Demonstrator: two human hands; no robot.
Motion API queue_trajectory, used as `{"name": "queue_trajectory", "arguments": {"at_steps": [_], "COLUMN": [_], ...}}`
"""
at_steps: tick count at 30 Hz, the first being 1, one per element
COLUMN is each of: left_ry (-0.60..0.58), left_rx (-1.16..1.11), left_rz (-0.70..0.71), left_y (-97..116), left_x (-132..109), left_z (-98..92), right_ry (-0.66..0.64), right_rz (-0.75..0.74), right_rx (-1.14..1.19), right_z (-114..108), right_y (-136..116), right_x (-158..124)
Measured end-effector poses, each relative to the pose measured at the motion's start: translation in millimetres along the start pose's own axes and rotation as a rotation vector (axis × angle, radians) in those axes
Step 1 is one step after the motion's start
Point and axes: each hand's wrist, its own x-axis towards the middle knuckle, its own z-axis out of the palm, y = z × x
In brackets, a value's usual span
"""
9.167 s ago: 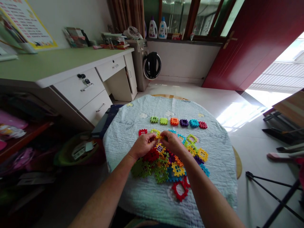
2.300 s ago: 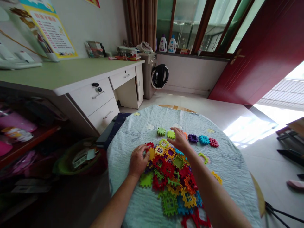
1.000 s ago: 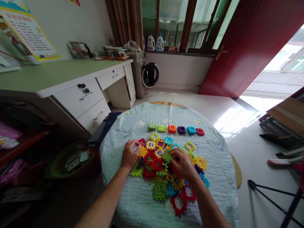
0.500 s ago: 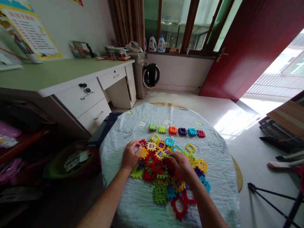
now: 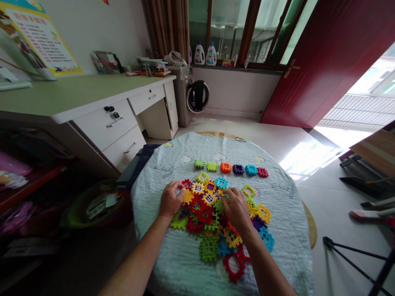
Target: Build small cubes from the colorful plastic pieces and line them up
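My left hand (image 5: 171, 200) rests at the left edge of a heap of notched plastic building tiles, next to a flat orange-yellow tile (image 5: 187, 197). Its thumb and fingers are curled together; anything between them is hidden. Over the right part of the heap is my right hand (image 5: 238, 209), thumb and forefinger apart, with a bit of blue tile showing in the gap. A green tile (image 5: 218, 206) lies by its thumb. Near the fingers are a yellow window tile (image 5: 210, 199) and a blue tile (image 5: 221, 182). Several red tiles (image 5: 204, 213) fill the heap's middle.
Beyond the heap, a row of small tile stacks crosses the cloth: green ones (image 5: 199, 163), an orange one (image 5: 226, 167), a purple one (image 5: 238, 169), a blue one (image 5: 251, 169) and a red one (image 5: 263, 172). A pale blue cloth (image 5: 154, 181) covers the round table. A desk (image 5: 92, 94) stands left.
My right hand has shifted slightly up and away from the green tile it was at, and its thumb and forefinger have parted. My left hand has stayed nearly in place.
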Motion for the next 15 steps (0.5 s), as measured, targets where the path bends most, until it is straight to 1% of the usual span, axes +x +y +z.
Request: {"name": "queue_trajectory", "arguments": {"at_steps": [4, 10, 12, 15], "left_ry": [-0.002, -0.013, -0.019, -0.022], "left_rx": [0.004, -0.001, -0.007, -0.003], "left_rz": [-0.004, -0.016, -0.018, -0.014], "left_y": [0, -3, -4, -5], "left_x": [1, 1, 1, 1], "left_z": [-0.2, 0.5, 0.8, 0.7], "right_ry": [-0.111, -0.221, -0.276, -0.339], "right_rz": [-0.043, 0.021, 0.068, 0.128], "right_rx": [-0.049, -0.193, -0.239, -0.268], "right_z": [8, 38, 47, 57], "right_y": [-13, -46, -54, -59], "right_x": [33, 92, 104, 112]}}
